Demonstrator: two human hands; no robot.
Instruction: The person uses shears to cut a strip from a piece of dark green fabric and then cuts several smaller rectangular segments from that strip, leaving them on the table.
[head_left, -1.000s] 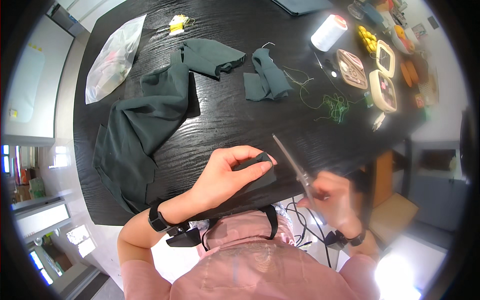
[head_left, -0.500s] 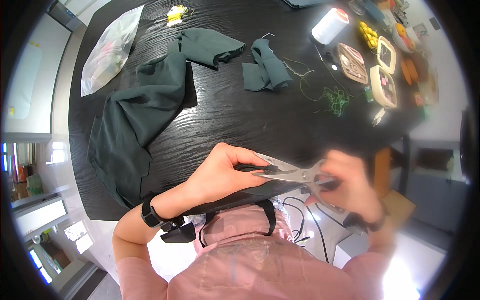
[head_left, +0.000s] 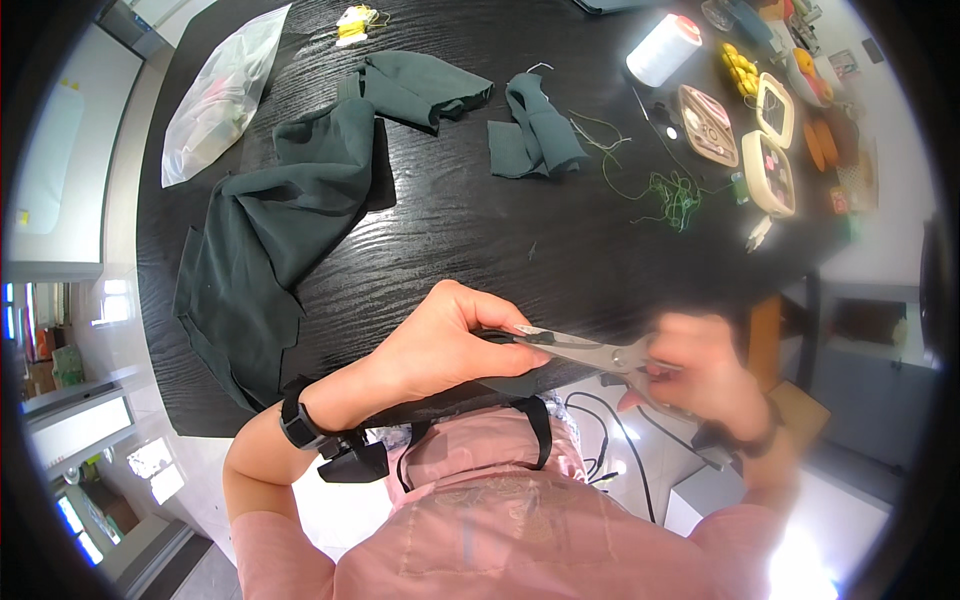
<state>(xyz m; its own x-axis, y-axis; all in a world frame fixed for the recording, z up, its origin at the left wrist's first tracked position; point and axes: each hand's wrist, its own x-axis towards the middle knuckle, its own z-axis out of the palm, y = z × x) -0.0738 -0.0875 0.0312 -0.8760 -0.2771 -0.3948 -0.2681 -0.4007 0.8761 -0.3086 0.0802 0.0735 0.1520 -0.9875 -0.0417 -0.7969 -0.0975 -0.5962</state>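
Observation:
Near the front edge of the black table, my left hand pinches a small dark green cloth. My right hand, blurred by motion, grips metal scissors by the handles. Their blades lie across the cloth, right at my left thumb and fingertips; whether they are closed fully on it I cannot tell. A long crumpled piece of dark green fabric lies to the left of my hands, with a smaller piece above it. A folded green piece rests farther back.
A plastic bag and yellow floss lie back left. At right are a white thread cone, tangled green thread, a tan sewing case, a cream open case and yellow skeins. Cables hang below the edge.
My right hand has brought the scissors up and leftward onto the cloth, and the blades are closer together than half a second ago. My left hand has shifted slightly upward, still pinching the cloth.

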